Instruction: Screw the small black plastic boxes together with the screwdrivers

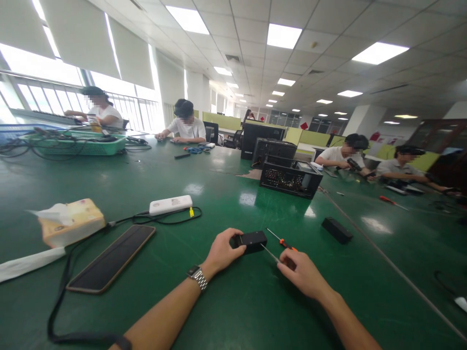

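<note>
A: Left hand (222, 253)?
B: Wrapped round the end of a small black rectangular plastic box (251, 241), fingers curled onto its left end, box lying flat on the glossy green counter (226, 301) just ahead of both wrists. Metal-link wristwatch (197, 277) on that wrist.

A: Right hand (301, 274)?
B: Closed around a thin silver-shafted screwdriver (270, 254), handle hidden in the fist, tip angled up-left and reaching the box's right end. Whether touching, cannot tell.

A: Anything beside them?
B: A second small screwdriver with an orange handle (282, 241), lying on the counter just behind the right hand, near the box's right side. Further right, well apart, another flat black block (336, 230).

A: And to the left?
B: Dark phone with a tan case (113, 257) lying face up, black cable (62, 296) looping past it, white oblong power bank (170, 204) behind, yellowish tissue pack (69, 221) at far left.

A: Farther back?
B: Black open computer case (290, 179) mid-counter, green mesh basket (78, 144) of cables at left, several seated people around the edges.
</note>
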Action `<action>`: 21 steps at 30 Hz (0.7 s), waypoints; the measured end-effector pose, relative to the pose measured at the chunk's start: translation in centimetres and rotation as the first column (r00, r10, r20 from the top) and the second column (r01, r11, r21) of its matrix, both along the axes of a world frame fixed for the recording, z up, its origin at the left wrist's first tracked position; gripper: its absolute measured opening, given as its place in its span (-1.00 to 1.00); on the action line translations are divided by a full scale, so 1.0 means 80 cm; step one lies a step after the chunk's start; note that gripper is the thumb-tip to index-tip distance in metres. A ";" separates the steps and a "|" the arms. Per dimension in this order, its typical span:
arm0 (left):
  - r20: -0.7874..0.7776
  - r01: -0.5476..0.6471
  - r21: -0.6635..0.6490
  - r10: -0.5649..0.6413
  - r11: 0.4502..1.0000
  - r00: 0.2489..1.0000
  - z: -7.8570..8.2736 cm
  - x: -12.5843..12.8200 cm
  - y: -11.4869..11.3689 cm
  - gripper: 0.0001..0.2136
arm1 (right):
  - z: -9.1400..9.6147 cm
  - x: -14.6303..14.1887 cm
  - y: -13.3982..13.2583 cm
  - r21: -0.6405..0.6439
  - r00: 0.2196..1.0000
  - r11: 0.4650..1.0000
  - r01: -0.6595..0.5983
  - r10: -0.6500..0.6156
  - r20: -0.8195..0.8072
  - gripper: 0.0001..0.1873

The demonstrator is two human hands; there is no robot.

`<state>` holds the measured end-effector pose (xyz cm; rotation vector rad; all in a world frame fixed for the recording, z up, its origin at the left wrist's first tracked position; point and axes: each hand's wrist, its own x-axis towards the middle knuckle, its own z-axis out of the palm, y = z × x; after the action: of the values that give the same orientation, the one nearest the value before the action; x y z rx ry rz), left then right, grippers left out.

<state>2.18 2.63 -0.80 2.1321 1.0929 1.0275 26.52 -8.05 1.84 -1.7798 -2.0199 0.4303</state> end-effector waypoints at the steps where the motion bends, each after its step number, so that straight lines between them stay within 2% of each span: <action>1: 0.001 0.014 0.001 -0.014 1.000 1.000 0.000 0.000 -0.001 -0.72 | 0.000 0.001 0.001 0.015 1.000 1.000 0.018 -0.018 0.004 -0.80; 6: -0.006 0.076 0.006 -0.076 0.997 0.997 -0.002 0.003 -0.004 -0.71 | 0.007 -0.001 -0.004 0.056 0.998 0.998 0.013 -0.016 0.053 -0.82; 9: -0.013 0.072 -0.008 -0.072 0.997 0.997 -0.002 0.004 -0.005 -0.71 | 0.011 -0.004 -0.007 0.062 0.998 0.998 -0.027 0.024 0.051 -0.82; 14: -0.015 0.078 -0.018 -0.078 0.997 0.997 -0.001 0.004 -0.005 -0.70 | 0.014 -0.007 -0.008 0.079 0.996 0.997 -0.019 0.013 0.086 -0.79; 21: -0.016 0.100 -0.005 -0.100 0.995 0.995 0.002 0.005 -0.009 -0.72 | 0.015 -0.011 -0.010 0.216 0.972 0.974 0.070 -0.115 0.204 -0.74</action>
<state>2.57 1.89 -0.62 2.1723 0.9838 0.9628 25.63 -8.88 3.05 -1.8464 -2.0263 -0.0055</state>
